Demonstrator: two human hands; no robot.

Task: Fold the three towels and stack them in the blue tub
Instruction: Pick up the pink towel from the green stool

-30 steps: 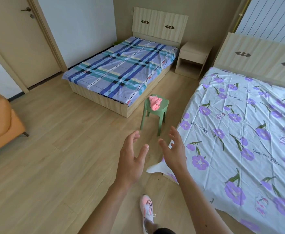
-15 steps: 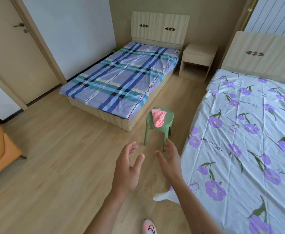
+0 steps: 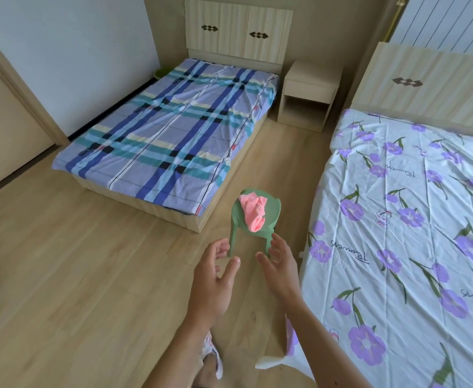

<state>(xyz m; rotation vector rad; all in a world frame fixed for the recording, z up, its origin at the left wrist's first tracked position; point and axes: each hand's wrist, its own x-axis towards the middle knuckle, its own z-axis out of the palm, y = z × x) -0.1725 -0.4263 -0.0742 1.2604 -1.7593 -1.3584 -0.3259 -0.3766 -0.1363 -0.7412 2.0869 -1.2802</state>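
Observation:
A crumpled pink towel lies on the seat of a small green stool standing on the wooden floor between two beds. My left hand and my right hand are both stretched out in front of me, just short of the stool's legs. Their fingers are spread and neither holds anything. No blue tub and no other towels are in view.
A bed with a blue plaid sheet stands to the far left of the stool. A bed with a white sheet printed with purple flowers runs along my right. A pale nightstand sits between the headboards. My shoe shows below.
The view has moved forward towards the stool, which now sits closer and lower in the frame. Both hands stay open and now reach the stool's legs.

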